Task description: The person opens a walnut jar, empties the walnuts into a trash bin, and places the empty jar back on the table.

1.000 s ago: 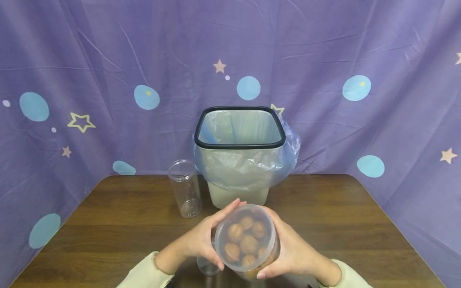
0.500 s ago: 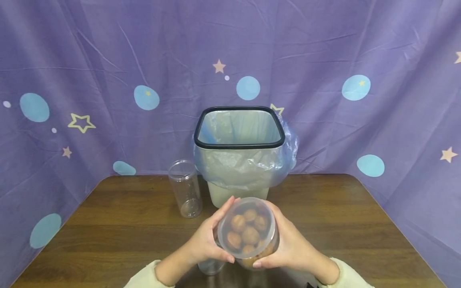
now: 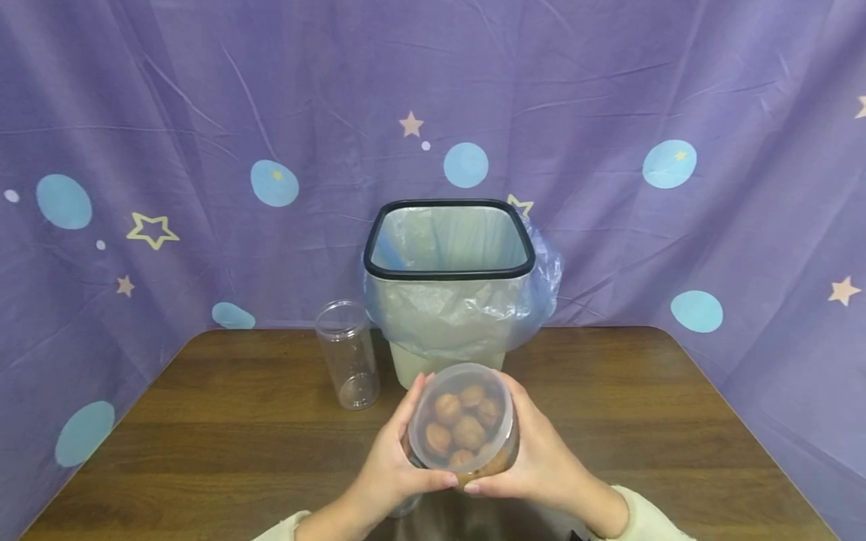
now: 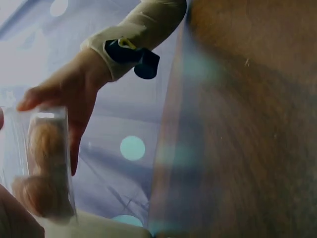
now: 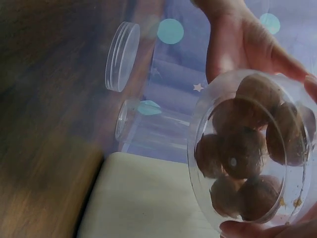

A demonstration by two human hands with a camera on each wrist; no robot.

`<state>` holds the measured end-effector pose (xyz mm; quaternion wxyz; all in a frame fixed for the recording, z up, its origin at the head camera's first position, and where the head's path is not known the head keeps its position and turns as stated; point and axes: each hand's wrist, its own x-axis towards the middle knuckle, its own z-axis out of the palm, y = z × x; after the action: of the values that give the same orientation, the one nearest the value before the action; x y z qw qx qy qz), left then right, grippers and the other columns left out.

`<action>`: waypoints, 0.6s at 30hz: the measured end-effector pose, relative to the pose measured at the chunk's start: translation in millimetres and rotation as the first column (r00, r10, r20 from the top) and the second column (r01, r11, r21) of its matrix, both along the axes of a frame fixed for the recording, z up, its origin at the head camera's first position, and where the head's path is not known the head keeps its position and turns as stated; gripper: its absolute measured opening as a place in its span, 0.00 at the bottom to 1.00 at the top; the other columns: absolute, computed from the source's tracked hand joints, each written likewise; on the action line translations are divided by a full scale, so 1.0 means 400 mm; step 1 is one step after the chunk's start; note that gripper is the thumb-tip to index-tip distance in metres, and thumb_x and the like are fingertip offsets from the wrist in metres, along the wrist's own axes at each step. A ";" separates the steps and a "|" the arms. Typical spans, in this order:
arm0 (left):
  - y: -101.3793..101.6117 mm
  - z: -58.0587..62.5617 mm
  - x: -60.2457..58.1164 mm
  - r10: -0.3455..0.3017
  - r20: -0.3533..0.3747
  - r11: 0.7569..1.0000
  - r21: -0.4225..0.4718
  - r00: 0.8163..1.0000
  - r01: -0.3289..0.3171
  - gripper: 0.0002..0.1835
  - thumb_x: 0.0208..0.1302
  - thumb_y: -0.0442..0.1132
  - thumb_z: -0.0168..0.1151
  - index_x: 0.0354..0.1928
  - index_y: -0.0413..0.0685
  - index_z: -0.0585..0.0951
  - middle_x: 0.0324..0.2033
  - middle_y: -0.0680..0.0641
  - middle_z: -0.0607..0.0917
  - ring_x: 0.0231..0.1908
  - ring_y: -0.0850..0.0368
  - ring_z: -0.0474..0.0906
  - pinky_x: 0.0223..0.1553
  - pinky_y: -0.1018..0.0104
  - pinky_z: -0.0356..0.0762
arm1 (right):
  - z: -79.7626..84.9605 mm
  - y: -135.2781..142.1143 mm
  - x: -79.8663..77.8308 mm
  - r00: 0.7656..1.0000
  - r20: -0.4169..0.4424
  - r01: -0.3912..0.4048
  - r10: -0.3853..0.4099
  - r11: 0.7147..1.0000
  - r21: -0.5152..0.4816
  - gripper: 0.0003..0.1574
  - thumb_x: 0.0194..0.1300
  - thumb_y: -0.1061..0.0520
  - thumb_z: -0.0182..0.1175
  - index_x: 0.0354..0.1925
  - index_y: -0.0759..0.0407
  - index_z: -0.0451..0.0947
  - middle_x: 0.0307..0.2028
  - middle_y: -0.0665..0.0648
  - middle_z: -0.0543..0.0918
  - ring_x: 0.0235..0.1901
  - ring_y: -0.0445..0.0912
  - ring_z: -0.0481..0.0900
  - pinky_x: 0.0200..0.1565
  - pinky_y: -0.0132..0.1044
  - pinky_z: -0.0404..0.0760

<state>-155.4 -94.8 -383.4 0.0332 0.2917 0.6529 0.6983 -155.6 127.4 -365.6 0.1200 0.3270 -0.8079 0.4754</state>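
Note:
A clear jar (image 3: pixel 499 460) of walnuts (image 3: pixel 467 432) is held above the table in both hands, its frosted lid (image 3: pixel 489 381) tilted toward the head camera. My left hand (image 3: pixel 387 467) grips its left side and my right hand (image 3: pixel 546 460) the right, thumbs along the near side with their tips close together. Through the jar's base (image 5: pixel 193 163) in the right wrist view, several walnuts show. The left wrist view catches the jar's side (image 4: pixel 69 163) and my right hand (image 4: pixel 74 87) around it. Below my left hand, a clear round piece (image 3: pixel 406 506) is mostly hidden.
Behind the hands stands a pale bin (image 3: pixel 446 362) with a black rim (image 3: pixel 449 275) and a blue plastic liner (image 3: pixel 541 289). Left of it, an uncovered clear jar (image 3: pixel 348 361) stands upright. The right wrist view shows a clear ridged lid (image 5: pixel 122 57) on the wooden table (image 3: pixel 203 421).
Both hands have moved the walnut jar slightly up in the head view, toward the bin. My left thumb has shifted right, closer to the right thumb. Bin and uncovered jar stay put.

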 end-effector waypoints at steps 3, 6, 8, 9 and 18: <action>0.007 0.003 0.009 0.039 0.044 0.999 -0.032 0.998 -0.037 0.62 0.45 0.36 0.75 0.74 0.44 0.39 0.73 0.44 0.46 0.71 0.45 0.43 0.70 0.52 0.42 | -0.002 -0.004 0.002 0.999 -0.026 0.042 -0.042 0.999 0.014 0.73 0.35 0.41 0.79 0.71 0.53 0.47 0.63 0.53 0.66 0.56 0.50 0.71 0.52 0.51 0.76; 0.010 0.001 0.010 0.042 0.047 0.998 -0.052 0.998 -0.040 0.63 0.46 0.38 0.75 0.74 0.46 0.38 0.74 0.44 0.45 0.71 0.43 0.42 0.65 0.35 0.35 | -0.004 -0.004 0.004 0.996 -0.031 0.085 -0.085 0.996 0.027 0.72 0.35 0.39 0.78 0.71 0.51 0.49 0.63 0.52 0.66 0.56 0.50 0.72 0.51 0.52 0.76; 0.008 -0.001 0.006 0.031 0.016 0.998 -0.061 0.999 -0.030 0.63 0.46 0.42 0.75 0.74 0.45 0.38 0.73 0.42 0.44 0.71 0.41 0.42 0.64 0.32 0.36 | -0.003 -0.002 0.004 0.995 -0.016 0.099 -0.098 0.995 0.028 0.72 0.34 0.39 0.78 0.70 0.50 0.49 0.62 0.51 0.67 0.55 0.49 0.72 0.51 0.51 0.76; 0.005 -0.003 0.003 0.017 0.000 0.998 -0.060 1.000 -0.017 0.63 0.47 0.44 0.75 0.74 0.44 0.37 0.73 0.41 0.44 0.71 0.41 0.42 0.64 0.34 0.37 | -0.002 0.000 0.004 0.995 -0.007 0.101 -0.101 0.995 0.026 0.72 0.34 0.39 0.79 0.70 0.50 0.50 0.62 0.51 0.68 0.55 0.49 0.72 0.52 0.52 0.75; -0.033 -0.029 -0.055 -0.174 -0.162 0.981 0.054 0.971 0.185 0.62 0.51 0.54 0.70 0.72 0.36 0.38 0.72 0.35 0.46 0.70 0.62 0.50 0.66 0.75 0.50 | 0.005 0.015 0.003 0.996 0.089 -0.002 0.001 1.000 0.008 0.72 0.33 0.42 0.79 0.70 0.49 0.49 0.61 0.51 0.69 0.55 0.47 0.72 0.53 0.45 0.74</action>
<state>-177.4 -108.0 -395.0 0.0348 0.4042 0.6000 0.6894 -154.2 133.3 -363.5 0.0823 0.3067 -0.8141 0.4863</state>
